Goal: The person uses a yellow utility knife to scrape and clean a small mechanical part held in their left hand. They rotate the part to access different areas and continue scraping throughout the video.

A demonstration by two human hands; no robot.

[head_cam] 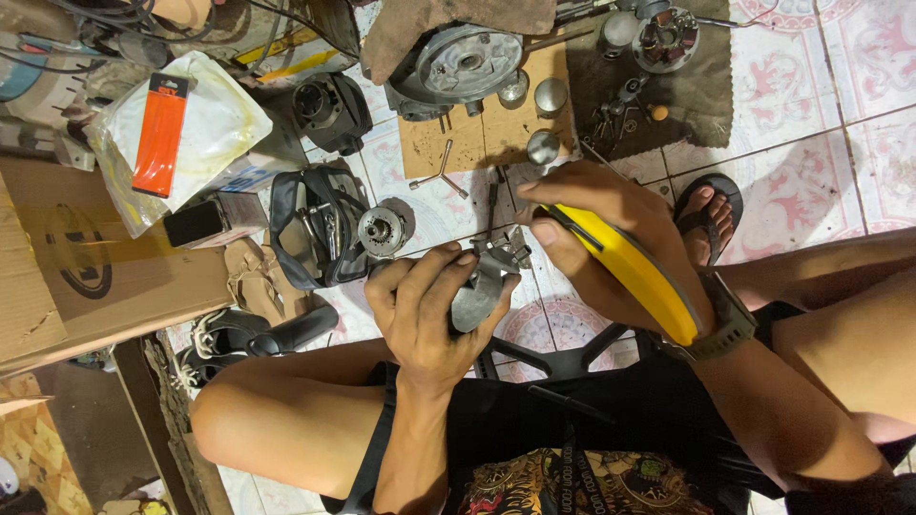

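My left hand (425, 315) grips a grey metal engine part (477, 291) in front of my lap. Around a tool with a long yellow and black handle (630, 272) my right hand (601, 238) is closed; its tip meets the small metal fitting (506, 253) at the top of the part. A dark watch (730, 324) sits on my right wrist. My bare knees spread to both sides, and a foot in a black sandal (706, 215) rests on the tiled floor.
On the patterned tiles lie a large engine casing (458, 67), a cylinder (324, 110), a round gear piece (382, 229), a Y-shaped wrench (441, 176), metal cups (549, 95) and a dark cloth with small parts (658, 57). A cardboard box (67, 267) and plastic bag (191, 133) stand left.
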